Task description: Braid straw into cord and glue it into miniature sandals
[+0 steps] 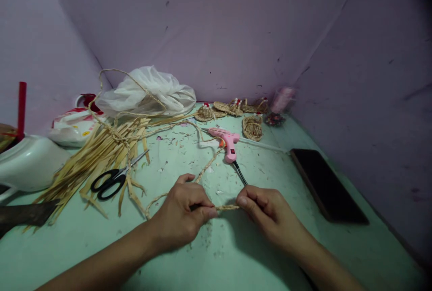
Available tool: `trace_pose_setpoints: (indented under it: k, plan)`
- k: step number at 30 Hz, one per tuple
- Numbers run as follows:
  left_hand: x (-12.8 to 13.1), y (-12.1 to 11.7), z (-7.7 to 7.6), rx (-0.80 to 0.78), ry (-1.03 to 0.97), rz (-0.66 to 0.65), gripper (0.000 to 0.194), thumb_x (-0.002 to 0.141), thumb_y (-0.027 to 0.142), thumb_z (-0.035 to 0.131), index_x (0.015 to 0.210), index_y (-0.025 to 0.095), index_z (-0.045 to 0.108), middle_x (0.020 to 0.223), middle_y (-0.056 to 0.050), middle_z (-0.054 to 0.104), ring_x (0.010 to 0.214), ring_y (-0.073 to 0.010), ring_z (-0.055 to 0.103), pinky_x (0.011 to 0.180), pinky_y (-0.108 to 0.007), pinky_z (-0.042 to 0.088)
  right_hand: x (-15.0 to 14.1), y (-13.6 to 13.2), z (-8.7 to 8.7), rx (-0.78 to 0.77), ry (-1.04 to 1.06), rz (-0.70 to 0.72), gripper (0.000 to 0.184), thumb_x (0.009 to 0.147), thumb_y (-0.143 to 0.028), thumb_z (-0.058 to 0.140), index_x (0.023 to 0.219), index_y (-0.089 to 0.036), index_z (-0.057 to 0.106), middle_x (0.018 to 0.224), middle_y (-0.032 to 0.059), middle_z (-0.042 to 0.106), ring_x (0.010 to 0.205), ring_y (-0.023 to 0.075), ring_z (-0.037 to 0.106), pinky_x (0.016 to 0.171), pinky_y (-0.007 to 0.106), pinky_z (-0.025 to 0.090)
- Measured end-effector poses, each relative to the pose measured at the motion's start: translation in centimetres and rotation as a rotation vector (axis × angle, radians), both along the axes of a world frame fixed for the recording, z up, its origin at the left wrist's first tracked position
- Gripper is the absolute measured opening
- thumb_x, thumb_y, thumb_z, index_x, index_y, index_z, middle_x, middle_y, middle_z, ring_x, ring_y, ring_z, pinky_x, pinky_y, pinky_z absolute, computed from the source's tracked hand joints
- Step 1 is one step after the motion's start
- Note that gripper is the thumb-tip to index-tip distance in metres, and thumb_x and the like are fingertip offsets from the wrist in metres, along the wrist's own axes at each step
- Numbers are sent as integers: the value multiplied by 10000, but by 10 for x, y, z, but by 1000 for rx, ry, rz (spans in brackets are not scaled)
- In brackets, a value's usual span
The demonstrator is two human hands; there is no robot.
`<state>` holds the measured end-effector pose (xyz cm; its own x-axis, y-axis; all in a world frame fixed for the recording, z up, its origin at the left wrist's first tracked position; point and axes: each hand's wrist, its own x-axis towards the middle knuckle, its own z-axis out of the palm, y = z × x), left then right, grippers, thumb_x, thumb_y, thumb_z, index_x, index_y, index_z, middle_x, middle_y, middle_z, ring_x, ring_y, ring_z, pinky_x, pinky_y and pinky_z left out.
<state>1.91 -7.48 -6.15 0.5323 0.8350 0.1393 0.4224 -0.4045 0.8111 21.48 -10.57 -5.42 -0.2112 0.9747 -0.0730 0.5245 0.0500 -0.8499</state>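
Between my two hands a short stretch of braided straw cord [227,208] is held taut, low over the green tabletop. My left hand [187,210] pinches it between thumb and forefinger. On the other side my right hand [265,212] grips the cord's other visible end in its fingertips. The rest of the cord runs from behind my left hand up past the glue gun and loops over the straw pile. A pink glue gun [229,140] lies just beyond my hands, its black cable passing behind my right hand.
Scissors [116,181] lie on a heap of flat straw strips [97,156] at the left. A white plastic bag [151,91] and several woven straw pieces [252,127] sit along the back. At right lies a dark phone [327,185]; a blade [29,214] is at far left.
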Motion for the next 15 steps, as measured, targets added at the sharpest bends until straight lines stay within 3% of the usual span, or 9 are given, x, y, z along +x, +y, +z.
trace_pose_setpoints:
  k: [4, 7, 10, 13, 15]
  plan:
    - [-1, 1, 2, 9, -7, -27, 141, 721, 221, 612, 584, 194, 631, 532, 62, 581, 554, -87, 530, 965, -405, 234, -2, 0, -3, 101, -19, -28, 351, 854, -375, 372, 575, -184, 464, 505, -51, 342, 478, 102, 342, 461, 228, 265]
    - [-1, 1, 0, 7, -5, -12, 140, 721, 231, 610, 586, 202, 632, 537, 58, 591, 553, -93, 534, 968, -417, 233, 1, 4, -7, -7, 57, -65, 381, 837, -421, 400, 545, -186, 465, 474, -56, 327, 442, 97, 318, 431, 226, 241]
    - [-1, 2, -2, -15, 1, 26, 149, 718, 234, 611, 573, 198, 620, 536, 58, 597, 536, -91, 527, 964, -425, 243, 10, 9, -6, -91, 181, -283, 405, 820, -488, 407, 566, -187, 502, 449, -43, 390, 404, 101, 334, 402, 231, 237]
    - [0, 3, -4, -32, 1, 43, 151, 712, 221, 616, 564, 190, 613, 522, 63, 583, 519, -85, 512, 955, -422, 260, 18, 10, -2, 86, 188, -538, 407, 795, -477, 467, 493, -215, 392, 443, -54, 313, 411, 101, 284, 411, 246, 216]
    - [1, 3, -4, -34, 4, 43, 155, 718, 212, 607, 565, 188, 612, 513, 68, 570, 513, -82, 503, 952, -426, 264, 21, 9, 1, 170, 178, -597, 445, 801, -463, 470, 475, -232, 275, 465, -59, 231, 422, 103, 232, 418, 261, 190]
